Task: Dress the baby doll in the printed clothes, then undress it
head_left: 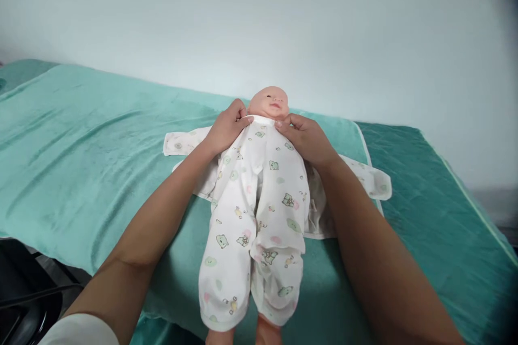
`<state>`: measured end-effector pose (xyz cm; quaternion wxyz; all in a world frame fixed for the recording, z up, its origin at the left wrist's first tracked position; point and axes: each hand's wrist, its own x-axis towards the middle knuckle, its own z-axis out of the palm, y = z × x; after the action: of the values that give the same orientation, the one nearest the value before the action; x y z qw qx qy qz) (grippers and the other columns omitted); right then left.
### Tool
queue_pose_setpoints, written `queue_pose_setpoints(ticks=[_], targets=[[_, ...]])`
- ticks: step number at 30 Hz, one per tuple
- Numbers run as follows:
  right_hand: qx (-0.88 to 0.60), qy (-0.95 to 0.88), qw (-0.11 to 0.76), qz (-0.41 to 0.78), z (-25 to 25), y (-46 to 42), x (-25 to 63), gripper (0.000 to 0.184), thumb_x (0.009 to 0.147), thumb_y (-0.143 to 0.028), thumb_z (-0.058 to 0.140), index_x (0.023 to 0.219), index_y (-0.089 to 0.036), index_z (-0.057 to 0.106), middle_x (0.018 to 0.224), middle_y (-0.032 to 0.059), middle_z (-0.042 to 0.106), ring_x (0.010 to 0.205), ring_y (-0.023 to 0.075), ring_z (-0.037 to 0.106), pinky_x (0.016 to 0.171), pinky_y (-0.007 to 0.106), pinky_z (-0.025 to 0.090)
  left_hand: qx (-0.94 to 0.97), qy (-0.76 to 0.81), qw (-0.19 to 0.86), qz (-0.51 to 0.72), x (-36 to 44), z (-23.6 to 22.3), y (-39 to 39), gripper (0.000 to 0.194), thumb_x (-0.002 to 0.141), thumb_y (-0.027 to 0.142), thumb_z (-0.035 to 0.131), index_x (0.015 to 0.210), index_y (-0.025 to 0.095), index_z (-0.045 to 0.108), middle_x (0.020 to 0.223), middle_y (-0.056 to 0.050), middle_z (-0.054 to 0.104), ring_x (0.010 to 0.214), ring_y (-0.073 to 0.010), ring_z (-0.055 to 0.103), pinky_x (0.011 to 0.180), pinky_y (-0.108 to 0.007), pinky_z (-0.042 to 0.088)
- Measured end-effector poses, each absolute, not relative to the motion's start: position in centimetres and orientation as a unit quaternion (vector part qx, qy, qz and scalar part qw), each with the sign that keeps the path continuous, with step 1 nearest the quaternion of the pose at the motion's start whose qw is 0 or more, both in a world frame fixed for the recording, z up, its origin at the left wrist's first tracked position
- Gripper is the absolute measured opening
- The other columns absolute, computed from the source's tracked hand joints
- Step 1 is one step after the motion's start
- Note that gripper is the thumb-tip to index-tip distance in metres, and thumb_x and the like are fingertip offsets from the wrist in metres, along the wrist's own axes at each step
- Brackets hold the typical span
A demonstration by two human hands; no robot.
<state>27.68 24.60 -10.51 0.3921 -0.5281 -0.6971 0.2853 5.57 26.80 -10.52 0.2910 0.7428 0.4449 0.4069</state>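
- Centrally in the head view, a doll [269, 101] lies on its back on a light green blanket [81, 151], with a pair of trousers [259, 199] over its front, reaching from the neck down to the ankles. Clock directions below are read from the middle of these trousers.
- At 12 o'clock, the doll's bare head rests just above the waistband [265, 120], close under its chin.
- At 11 o'clock, the left hand [230, 126] pinches one side of the waistband, thumb on the front and fingers bent.
- At 1 o'clock, the right hand [305, 132] pinches the other side in the same way, thumb on the front, its remaining fingers curled and partly hidden.
- The trousers are white with small printed bears in green, pink and yellow; the leg toward 5 o'clock is bunched below the knee.
- At 6 o'clock, the doll's feet [220, 336] show below the hems, cut off by the frame edge.
- Beneath the doll, a matching shirt [319, 218] lies spread, one sleeve out toward 10 o'clock, the other toward 3.
- Farther toward 3 o'clock lies a darker green blanket [437, 215].
- At 8 o'clock is the person's white sleeve [81, 330], near a black object [24, 275] too unclear to name.
- Beyond 12 o'clock stands a pale wall [259, 21].
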Motion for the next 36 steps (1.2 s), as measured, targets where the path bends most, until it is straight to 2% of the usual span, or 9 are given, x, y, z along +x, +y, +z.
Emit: queue_pose_setpoints(ticks=[6,10,12,16,22,27,29,32,36], targets=[[-0.586,-0.636,0.413,0.284,-10.5,24.2,29.3,0.036,0.080,-0.053,0.069,0.069,-0.020,0.059,0.054,-0.0056,0.041,0.053,0.0098,0.032,0.051,0.026,0.025,0.722,0.462,0.314,0.409,5.0,-10.3,26.1,0.019,0.091,0.031,0.057,0.082,0.021,0.044,0.071,0.004,0.046,0.067,-0.0123,0.044,0.062,-0.025,0.035],[-0.562,-0.681,0.330,0.334,-9.9,23.8,30.9,0.036,0.078,-0.054,0.070,0.073,-0.019,0.062,0.066,-0.0027,0.054,0.060,0.0109,0.043,0.055,0.025,0.032,0.733,0.461,0.301,0.400,5.2,-10.3,25.9,0.019,0.091,0.032,0.058,0.082,0.021,0.045,0.071,0.004,0.049,0.066,-0.0124,0.045,0.062,-0.025,0.035],[-0.552,-0.695,0.308,0.341,-10.1,23.9,31.2,0.036,0.080,-0.054,0.068,0.074,-0.019,0.061,0.068,-0.0027,0.054,0.062,0.0112,0.044,0.056,0.025,0.033,0.750,0.457,0.271,0.395,5.4,-10.5,26.0,0.020,0.091,0.032,0.059,0.082,0.021,0.045,0.073,0.003,0.053,0.067,-0.0131,0.047,0.063,-0.026,0.036],[-0.558,-0.680,0.377,0.290,-11.4,24.4,30.5,0.031,0.084,-0.049,0.063,0.074,-0.020,0.058,0.064,-0.0043,0.049,0.060,0.0112,0.040,0.058,0.026,0.032,0.787,0.442,0.183,0.390,5.6,-11.2,26.6,0.021,0.091,0.030,0.060,0.079,0.020,0.046,0.085,-0.002,0.060,0.081,-0.0169,0.053,0.073,-0.029,0.040],[-0.590,-0.638,0.456,0.192,-12.5,24.8,28.7,0.021,0.083,-0.039,0.061,0.072,-0.022,0.058,0.063,-0.0029,0.053,0.062,0.0146,0.045,0.061,0.029,0.035,0.740,0.473,0.209,0.430,5.7,-12.2,27.3,0.018,0.094,0.032,0.055,0.083,0.022,0.046,0.076,0.002,0.059,0.069,-0.0143,0.053,0.067,-0.028,0.040],[-0.594,-0.643,0.453,0.171,-13.1,25.0,28.4,0.020,0.085,-0.041,0.061,0.077,-0.022,0.058,0.068,-0.0025,0.056,0.063,0.0153,0.047,0.062,0.030,0.038,0.734,0.484,0.229,0.418,5.8,-12.2,27.4,0.013,0.091,0.031,0.059,0.084,0.021,0.053,0.077,0.001,0.062,0.070,-0.0148,0.055,0.068,-0.028,0.042],[-0.567,-0.673,0.449,0.155,-13.4,25.2,28.6,0.018,0.086,-0.040,0.060,0.081,-0.023,0.059,0.076,-0.0007,0.058,0.069,0.0168,0.050,0.067,0.032,0.041,0.746,0.461,0.238,0.417,5.8,-11.9,27.2,0.008,0.091,0.029,0.057,0.090,0.021,0.059,0.089,-0.001,0.068,0.082,-0.0164,0.060,0.075,-0.029,0.046],[-0.519,-0.714,0.454,0.117,-13.7,25.5,28.9,0.018,0.089,-0.039,0.058,0.094,-0.023,0.063,0.097,0.0049,0.065,0.087,0.0216,0.056,0.082,0.038,0.046,0.782,0.419,0.223,0.404,5.6,-11.8,26.9,0.023,0.096,0.028,0.048,0.105,0.025,0.069,0.108,-0.003,0.069,0.102,-0.0183,0.061,0.092,-0.032,0.047],[-0.478,-0.758,0.427,0.122,-13.6,25.1,29.1,0.029,0.097,-0.042,0.047,0.113,-0.027,0.067,0.116,0.0068,0.068,0.109,0.0254,0.058,0.098,0.045,0.044,0.814,0.414,0.182,0.365,5.1,-12.1,26.6,0.037,0.098,0.027,0.039,0.117,0.033,0.071,0.113,-0.001,0.069,0.108,-0.0183,0.062,0.100,-0.035,0.046]])
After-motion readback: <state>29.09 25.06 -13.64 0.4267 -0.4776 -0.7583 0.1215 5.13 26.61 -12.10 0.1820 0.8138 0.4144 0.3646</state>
